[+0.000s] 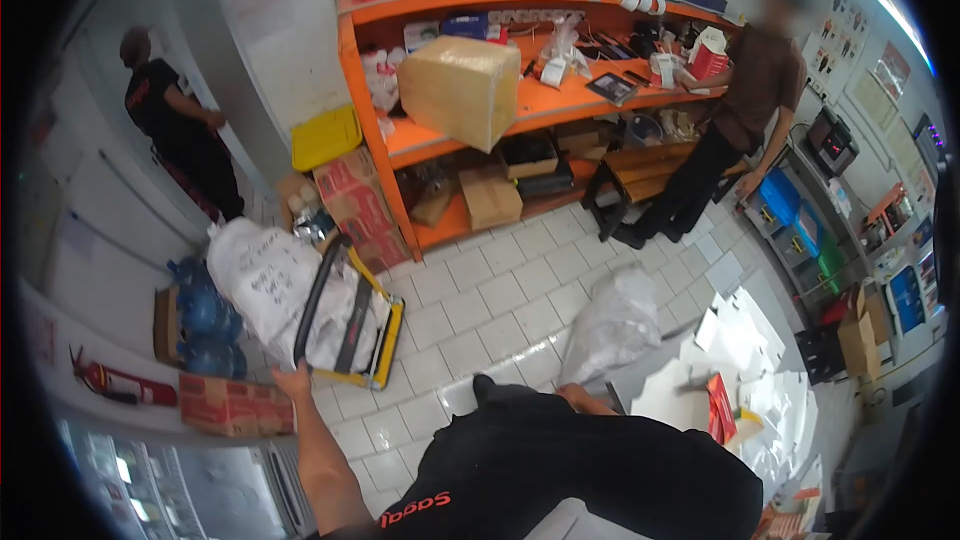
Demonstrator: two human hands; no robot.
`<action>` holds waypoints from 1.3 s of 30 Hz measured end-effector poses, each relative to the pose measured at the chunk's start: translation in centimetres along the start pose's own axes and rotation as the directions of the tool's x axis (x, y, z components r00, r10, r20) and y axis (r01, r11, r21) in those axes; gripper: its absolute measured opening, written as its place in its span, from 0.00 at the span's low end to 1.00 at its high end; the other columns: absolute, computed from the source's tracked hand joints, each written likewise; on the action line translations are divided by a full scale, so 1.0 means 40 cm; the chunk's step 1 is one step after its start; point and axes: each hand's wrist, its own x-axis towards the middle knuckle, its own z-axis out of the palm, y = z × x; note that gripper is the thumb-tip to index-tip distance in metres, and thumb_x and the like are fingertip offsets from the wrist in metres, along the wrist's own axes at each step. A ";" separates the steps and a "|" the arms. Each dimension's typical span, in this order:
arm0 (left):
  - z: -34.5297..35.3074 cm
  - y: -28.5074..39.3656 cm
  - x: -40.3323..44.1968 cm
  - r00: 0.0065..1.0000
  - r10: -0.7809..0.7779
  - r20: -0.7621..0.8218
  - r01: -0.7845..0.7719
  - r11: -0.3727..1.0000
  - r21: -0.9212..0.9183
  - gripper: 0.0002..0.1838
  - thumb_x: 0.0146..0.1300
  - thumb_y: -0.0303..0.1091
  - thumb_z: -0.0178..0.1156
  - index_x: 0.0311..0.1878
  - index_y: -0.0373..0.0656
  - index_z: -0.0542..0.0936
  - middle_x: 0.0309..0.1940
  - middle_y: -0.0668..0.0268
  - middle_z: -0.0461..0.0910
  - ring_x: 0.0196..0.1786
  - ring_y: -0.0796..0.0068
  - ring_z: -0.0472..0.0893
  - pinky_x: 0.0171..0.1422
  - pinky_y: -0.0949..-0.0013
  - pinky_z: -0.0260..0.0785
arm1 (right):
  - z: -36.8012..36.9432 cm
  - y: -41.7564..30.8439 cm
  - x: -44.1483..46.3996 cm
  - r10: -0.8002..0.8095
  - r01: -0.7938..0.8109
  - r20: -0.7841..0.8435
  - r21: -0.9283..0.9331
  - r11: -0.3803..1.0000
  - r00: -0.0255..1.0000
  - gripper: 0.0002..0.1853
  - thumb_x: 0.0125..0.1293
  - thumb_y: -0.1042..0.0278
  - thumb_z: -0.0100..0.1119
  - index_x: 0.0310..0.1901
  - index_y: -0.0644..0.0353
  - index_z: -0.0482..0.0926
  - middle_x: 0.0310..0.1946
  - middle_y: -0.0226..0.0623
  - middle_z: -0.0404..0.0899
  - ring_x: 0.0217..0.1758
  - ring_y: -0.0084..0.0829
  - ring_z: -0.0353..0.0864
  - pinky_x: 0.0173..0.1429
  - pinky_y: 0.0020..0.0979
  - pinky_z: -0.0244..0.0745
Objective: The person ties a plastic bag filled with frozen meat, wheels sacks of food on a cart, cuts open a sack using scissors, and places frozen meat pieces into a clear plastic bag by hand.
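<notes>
My left hand [291,380] is closed around the lower end of the black handle [318,298] of a yellow-edged platform trolley [388,345]. A big white sack [262,275] with handwriting on it lies on the trolley, and a black strap crosses the load. My right hand [580,399] is by my body, partly covered by my black shirt. Just beyond it a whitish plastic bag [614,320] rests on the tiled floor. The fingers of that hand are too hidden to show whether they hold the bag.
An orange shelf unit [378,175] holds a wrapped box [460,90] and loose goods. One person [745,100] stands by a bench [650,168], another [175,125] at the left doorway. Water jugs [208,310], a fire extinguisher [125,385] and cartons [235,405] line the left wall.
</notes>
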 end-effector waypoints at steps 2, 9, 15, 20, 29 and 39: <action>0.009 0.016 0.044 0.995 0.008 0.098 -0.010 1.000 0.021 0.49 0.43 0.42 0.74 0.65 0.32 0.61 0.62 0.42 0.66 0.64 0.47 0.67 0.71 0.60 0.57 | -0.059 0.042 0.119 0.029 -0.025 -0.040 0.090 0.996 0.999 0.22 0.59 0.44 0.53 0.38 0.54 0.84 0.38 0.48 0.83 0.44 0.46 0.82 0.48 0.41 0.75; 0.039 0.130 0.066 0.870 -0.148 0.471 0.016 0.962 0.272 0.48 0.41 0.44 0.75 0.63 0.30 0.65 0.56 0.44 0.73 0.57 0.53 0.75 0.63 0.61 0.65 | -0.390 -0.051 0.319 0.294 -0.279 -0.028 0.239 0.930 0.955 0.19 0.61 0.52 0.52 0.31 0.62 0.82 0.26 0.44 0.83 0.27 0.36 0.83 0.35 0.37 0.78; 0.028 0.267 0.067 0.875 -0.221 0.431 0.051 0.927 0.371 0.29 0.37 0.48 0.72 0.41 0.35 0.83 0.38 0.49 0.83 0.44 0.52 0.82 0.53 0.56 0.70 | -0.531 -0.082 0.394 0.263 -0.091 -0.290 0.495 0.864 0.920 0.20 0.59 0.51 0.60 0.39 0.63 0.81 0.25 0.38 0.83 0.25 0.29 0.82 0.31 0.30 0.77; 0.139 0.109 0.141 0.903 -0.094 0.418 0.008 0.979 0.204 0.19 0.39 0.38 0.71 0.32 0.34 0.82 0.23 0.58 0.80 0.22 0.65 0.78 0.31 0.63 0.70 | -0.491 -0.038 0.389 0.399 -0.285 -0.035 0.643 0.711 0.916 0.17 0.58 0.55 0.61 0.39 0.61 0.82 0.28 0.41 0.83 0.27 0.28 0.81 0.32 0.32 0.79; 0.264 0.024 0.129 0.895 -0.167 0.414 0.011 0.936 0.353 0.15 0.44 0.40 0.67 0.35 0.44 0.84 0.33 0.56 0.82 0.35 0.58 0.80 0.44 0.59 0.73 | -0.356 0.389 0.507 0.173 -0.161 -0.020 0.275 0.948 0.985 0.17 0.47 0.66 0.66 0.42 0.57 0.78 0.29 0.41 0.82 0.36 0.43 0.83 0.38 0.42 0.78; 0.412 0.395 -0.103 0.870 -0.238 0.431 0.176 0.968 0.179 0.31 0.44 0.53 0.63 0.43 0.34 0.82 0.39 0.44 0.82 0.47 0.50 0.82 0.52 0.57 0.72 | -0.664 0.195 0.513 0.413 -0.314 0.109 0.826 0.468 0.904 0.15 0.62 0.60 0.60 0.44 0.63 0.75 0.32 0.37 0.79 0.30 0.32 0.80 0.32 0.33 0.75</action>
